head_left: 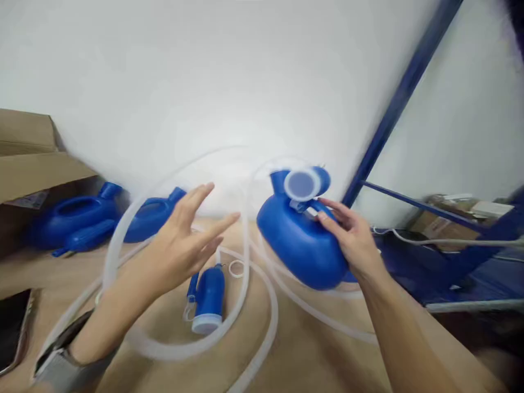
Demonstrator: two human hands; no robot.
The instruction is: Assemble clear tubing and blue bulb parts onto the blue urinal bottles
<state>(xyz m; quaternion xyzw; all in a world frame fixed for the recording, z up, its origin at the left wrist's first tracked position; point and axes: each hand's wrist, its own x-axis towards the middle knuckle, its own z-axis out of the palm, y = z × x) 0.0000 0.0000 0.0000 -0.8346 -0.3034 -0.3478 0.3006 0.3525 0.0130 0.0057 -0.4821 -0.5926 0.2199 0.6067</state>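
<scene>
Blue jug (301, 243) tilted, long axis sloping down rightward. Right hand (355, 237) is nearer, pinching its handle (326, 210). Left hand (190, 237) sits apart, left of it, fingers spread, holding nothing.

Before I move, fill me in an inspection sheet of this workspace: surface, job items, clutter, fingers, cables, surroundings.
Surface: tan tabletop, partly covered by looped translucent hose.
Job items: large blue jug; small blue bottle with a white end; the hose.
Clutter: other blue jugs, cardboard box and phone-like device, all at left.
Fingers: right fingers grip the large blue jug near its top; left fingers spread, nothing seen held.
Cables: pale cord at right.
Surroundings: white wall, blue metal frame.
</scene>
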